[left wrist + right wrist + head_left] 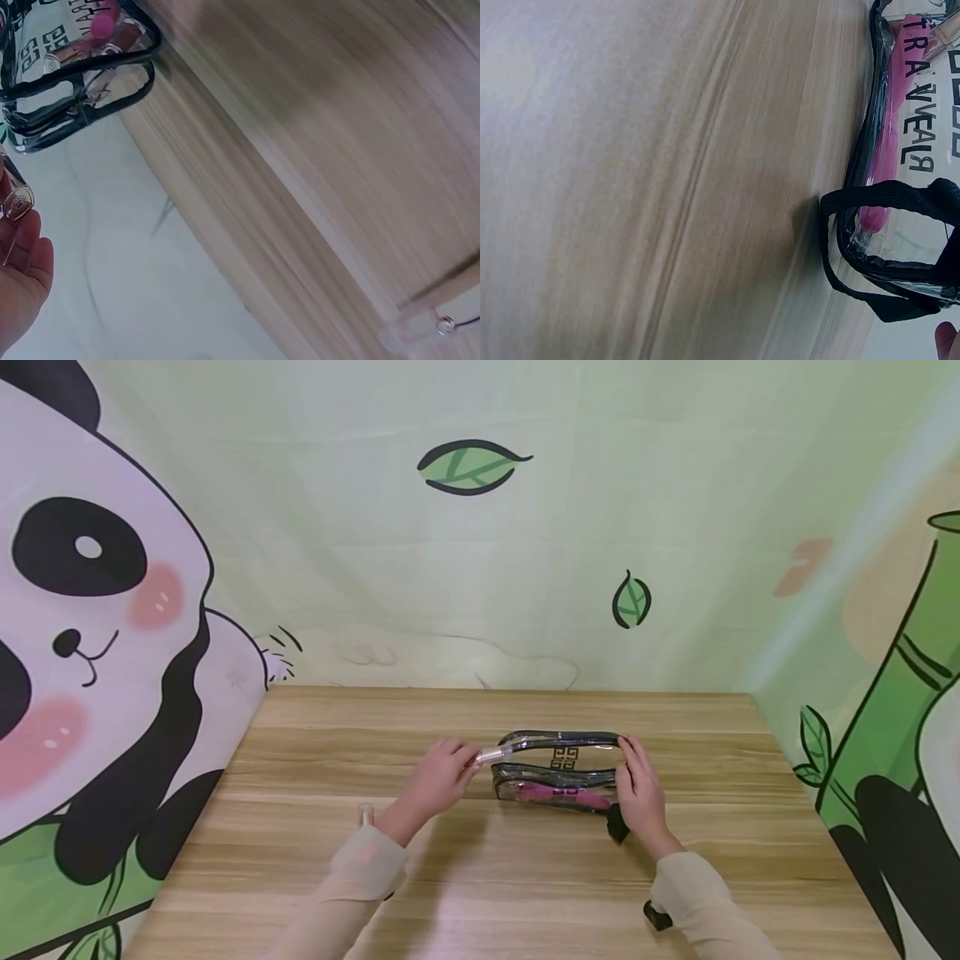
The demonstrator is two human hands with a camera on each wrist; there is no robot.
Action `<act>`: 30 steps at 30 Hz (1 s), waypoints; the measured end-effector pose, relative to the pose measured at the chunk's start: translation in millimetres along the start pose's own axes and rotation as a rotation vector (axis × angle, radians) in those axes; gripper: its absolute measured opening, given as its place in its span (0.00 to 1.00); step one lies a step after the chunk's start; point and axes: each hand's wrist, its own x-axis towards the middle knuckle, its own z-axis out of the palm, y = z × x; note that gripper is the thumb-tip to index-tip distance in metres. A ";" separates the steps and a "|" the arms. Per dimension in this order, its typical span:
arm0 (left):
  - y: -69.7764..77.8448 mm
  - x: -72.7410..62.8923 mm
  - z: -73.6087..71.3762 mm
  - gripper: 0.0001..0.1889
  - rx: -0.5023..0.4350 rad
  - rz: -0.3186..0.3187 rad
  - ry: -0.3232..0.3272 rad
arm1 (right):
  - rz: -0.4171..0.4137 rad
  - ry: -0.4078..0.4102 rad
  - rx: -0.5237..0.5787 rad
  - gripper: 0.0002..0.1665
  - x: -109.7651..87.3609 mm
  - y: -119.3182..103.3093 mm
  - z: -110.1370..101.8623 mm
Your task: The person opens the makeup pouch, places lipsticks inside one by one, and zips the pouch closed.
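Nearest, by the left sleeve, a clear vial is on the table; beyond it, the left hand pinches a slim tube, its end mark too small to read, at the bag's left end; the right hand grips the right end between thumb and fingers. The clear, black-edged bag, on the table, reads "TRAVEL" beside a square maze-like logo; a pink item shows inside; behind is a panda backdrop.

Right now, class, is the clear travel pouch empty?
Not empty: a long pink item shows through the clear travel pouch.
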 end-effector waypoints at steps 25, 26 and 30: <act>29.7 23.5 8.5 0.17 0.046 0.025 -0.099 | 0.014 -0.004 0.003 0.25 0.5 0.5 0.5; 30.6 24.5 9.2 0.17 0.048 0.024 -0.100 | 0.016 -0.007 0.004 0.25 0.4 0.1 0.4; 34.9 28.5 11.0 0.17 0.065 0.026 -0.112 | 0.022 -0.014 0.003 0.25 0.0 -1.0 -0.1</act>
